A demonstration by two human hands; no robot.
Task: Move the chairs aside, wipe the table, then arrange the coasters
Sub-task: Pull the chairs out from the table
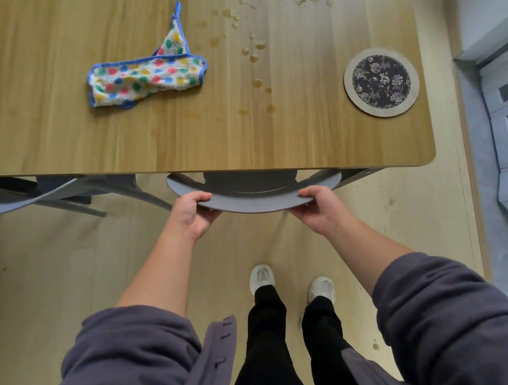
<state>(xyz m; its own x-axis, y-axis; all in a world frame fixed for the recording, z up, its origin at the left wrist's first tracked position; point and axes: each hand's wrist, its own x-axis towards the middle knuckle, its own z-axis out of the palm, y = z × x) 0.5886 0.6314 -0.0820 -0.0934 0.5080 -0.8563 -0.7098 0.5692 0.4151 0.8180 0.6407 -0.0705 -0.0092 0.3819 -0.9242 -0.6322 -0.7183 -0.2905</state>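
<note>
My left grip (pixel 194 214) and right grip (pixel 316 206) are both clenched on the backrest of the grey chair (pixel 257 205), tucked under the tabletop (pixel 45 139) edge; I reckon lifting could knock that edge, and dragging left could snag the neighbouring chair (pixel 5 202)

Pale matt wood-grain table (pixel 35 59), soft spotted cloth (pixel 141 81), smooth grey plastic-looking chair (pixel 257 203) back, and a patterned coaster (pixel 381 82).

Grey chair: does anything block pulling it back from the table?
Nothing visible does. The left hand and right hand grip its backrest; the floor behind holds only the person's shoes. A second chair stands left of it.
</note>
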